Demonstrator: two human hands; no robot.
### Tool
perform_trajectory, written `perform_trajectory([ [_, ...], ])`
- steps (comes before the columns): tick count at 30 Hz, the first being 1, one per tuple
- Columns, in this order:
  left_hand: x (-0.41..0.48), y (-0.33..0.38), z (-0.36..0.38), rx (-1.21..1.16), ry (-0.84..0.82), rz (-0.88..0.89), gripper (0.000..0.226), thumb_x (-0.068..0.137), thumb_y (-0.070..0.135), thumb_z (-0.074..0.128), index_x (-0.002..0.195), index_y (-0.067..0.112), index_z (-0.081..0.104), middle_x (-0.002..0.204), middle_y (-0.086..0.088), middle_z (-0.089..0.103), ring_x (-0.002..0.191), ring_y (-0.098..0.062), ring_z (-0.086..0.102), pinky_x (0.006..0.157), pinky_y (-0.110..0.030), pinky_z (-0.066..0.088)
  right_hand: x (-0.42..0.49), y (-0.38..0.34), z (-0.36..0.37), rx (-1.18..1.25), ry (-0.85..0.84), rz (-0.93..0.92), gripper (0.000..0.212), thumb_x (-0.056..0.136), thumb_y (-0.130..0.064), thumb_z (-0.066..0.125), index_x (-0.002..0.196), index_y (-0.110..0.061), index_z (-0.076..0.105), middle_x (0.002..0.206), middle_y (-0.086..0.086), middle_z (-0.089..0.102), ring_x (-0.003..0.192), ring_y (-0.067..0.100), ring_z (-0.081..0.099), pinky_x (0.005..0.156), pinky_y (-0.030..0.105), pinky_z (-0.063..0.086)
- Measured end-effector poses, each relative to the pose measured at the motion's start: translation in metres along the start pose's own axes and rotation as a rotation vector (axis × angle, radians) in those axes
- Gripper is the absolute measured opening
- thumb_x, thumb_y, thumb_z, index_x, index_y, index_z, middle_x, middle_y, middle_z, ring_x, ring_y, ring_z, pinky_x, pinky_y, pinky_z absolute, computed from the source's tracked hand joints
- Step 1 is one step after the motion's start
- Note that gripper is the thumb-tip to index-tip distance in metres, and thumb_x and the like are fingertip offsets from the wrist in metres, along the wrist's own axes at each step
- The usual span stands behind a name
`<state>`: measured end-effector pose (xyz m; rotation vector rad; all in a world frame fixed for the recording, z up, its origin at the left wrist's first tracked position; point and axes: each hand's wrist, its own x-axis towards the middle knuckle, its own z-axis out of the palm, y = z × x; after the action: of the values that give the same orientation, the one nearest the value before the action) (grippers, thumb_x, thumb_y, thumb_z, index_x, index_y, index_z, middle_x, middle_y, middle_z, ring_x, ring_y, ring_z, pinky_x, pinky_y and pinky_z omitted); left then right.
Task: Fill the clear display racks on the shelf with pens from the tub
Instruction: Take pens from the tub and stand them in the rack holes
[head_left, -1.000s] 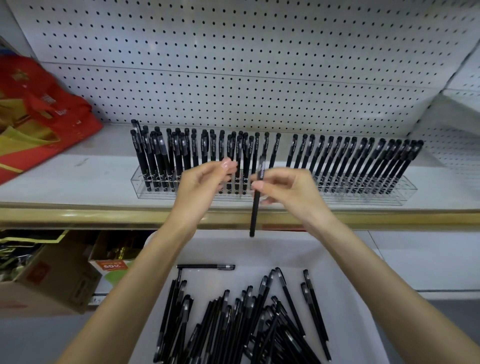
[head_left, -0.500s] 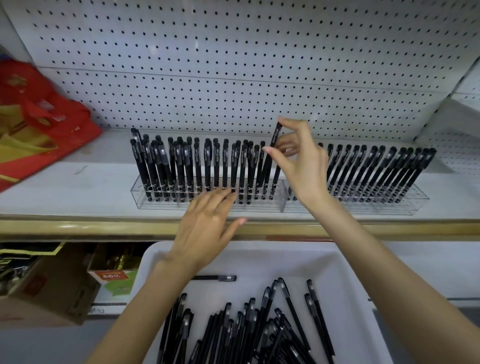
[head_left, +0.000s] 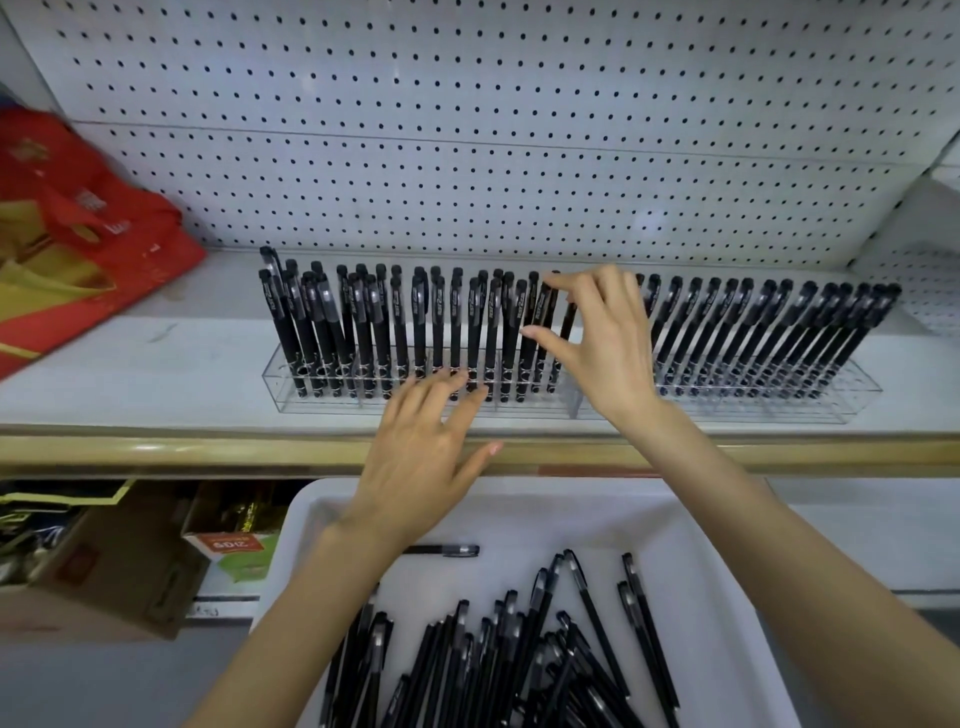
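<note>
Pen (head_left: 566, 332) lower now, upright in the rack (head_left: 291, 382), just behind right hand's (head_left: 608, 343) spread grip (fingers (head_left: 571, 285) apart)

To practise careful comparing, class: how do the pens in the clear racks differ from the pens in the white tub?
Pose: rack pens stand on end in rows; tub pens lie in a crisscrossed heap. Place: rack pens sit on the shelf; tub pens lie below it. Both are black, capped.

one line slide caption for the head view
Right hand among racked pens, left hand open at the clear rack front, pen tub below
</note>
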<state>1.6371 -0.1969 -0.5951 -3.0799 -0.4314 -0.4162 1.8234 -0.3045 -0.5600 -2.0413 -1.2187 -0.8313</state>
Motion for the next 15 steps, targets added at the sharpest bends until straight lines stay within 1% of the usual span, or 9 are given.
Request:
perform_trajectory([
  [3,0.0,-0.001,-0.002,-0.011,-0.011,0.003,0.064,0.093,0.057,0.027,0.135,0.015,0.051,0.137,-0.007,0.052,0.129,-0.024,0.045,0.111,-0.042,0.025,0.001,0.003,-0.001,-0.001,-0.027,-0.013,0.053,0.076,-0.042,0.073,0.118,-0.013,0.059,0.094,0.01,0.053,0.089,0.017,0.039,0.074,0.029,0.038],
  [5,0.0,-0.001,-0.004,-0.028,-0.01,0.003,0.064,0.093,0.057,0.028,0.138,0.015,0.047,0.138,-0.006,0.05,0.131,-0.023,0.043,0.111,-0.04,0.025,0.003,0.004,-0.003,0.008,-0.04,-0.014,0.054,0.076,-0.045,0.07,0.119,-0.015,0.059,0.094,0.009,0.052,0.089,0.016,0.039,0.075,0.028,0.037],
  [7,-0.001,-0.002,-0.006,-0.04,-0.007,0.007,0.065,0.094,0.057,0.027,0.14,0.014,0.042,0.14,-0.005,0.049,0.132,-0.022,0.041,0.112,-0.039,0.026,0.003,0.003,-0.006,0.0,-0.061,-0.015,0.057,0.075,-0.045,0.072,0.121,-0.015,0.059,0.095,0.009,0.052,0.089,0.017,0.04,0.075,0.029,0.037],
  [10,-0.001,-0.001,-0.013,-0.075,-0.012,0.016,0.067,0.094,0.056,0.029,0.145,0.013,0.034,0.147,-0.004,0.041,0.137,-0.019,0.033,0.115,-0.035,0.016,0.003,-0.001,-0.013,-0.043,-0.086,-0.03,0.06,0.073,-0.042,0.076,0.123,-0.014,0.058,0.096,0.01,0.054,0.089,0.021,0.045,0.075,0.031,0.04],
  [12,-0.002,-0.001,-0.018,-0.075,-0.026,0.025,0.068,0.093,0.055,0.029,0.147,0.014,0.029,0.15,-0.003,0.035,0.14,-0.018,0.028,0.117,-0.034,0.011,0.001,-0.004,-0.02,-0.06,-0.085,-0.058,0.06,0.074,-0.041,0.076,0.123,-0.012,0.058,0.097,0.01,0.054,0.09,0.019,0.042,0.076,0.033,0.041],
  [13,-0.003,0.0,-0.021,-0.068,-0.027,0.028,0.068,0.093,0.054,0.029,0.147,0.015,0.029,0.15,-0.003,0.035,0.14,-0.018,0.028,0.117,-0.034,0.012,-0.001,-0.006,-0.026,-0.065,-0.09,-0.075,0.059,0.075,-0.041,0.075,0.123,-0.012,0.058,0.098,0.011,0.055,0.091,0.018,0.041,0.077,0.034,0.041],
  [15,-0.007,0.001,-0.026,-0.059,-0.021,0.029,0.067,0.093,0.053,0.03,0.147,0.014,0.031,0.148,-0.005,0.038,0.139,-0.02,0.031,0.116,-0.035,0.015,-0.007,-0.009,-0.036,-0.086,-0.127,-0.111,0.055,0.079,-0.044,0.071,0.122,-0.011,0.058,0.102,0.011,0.056,0.093,0.02,0.044,0.081,0.037,0.042],
])
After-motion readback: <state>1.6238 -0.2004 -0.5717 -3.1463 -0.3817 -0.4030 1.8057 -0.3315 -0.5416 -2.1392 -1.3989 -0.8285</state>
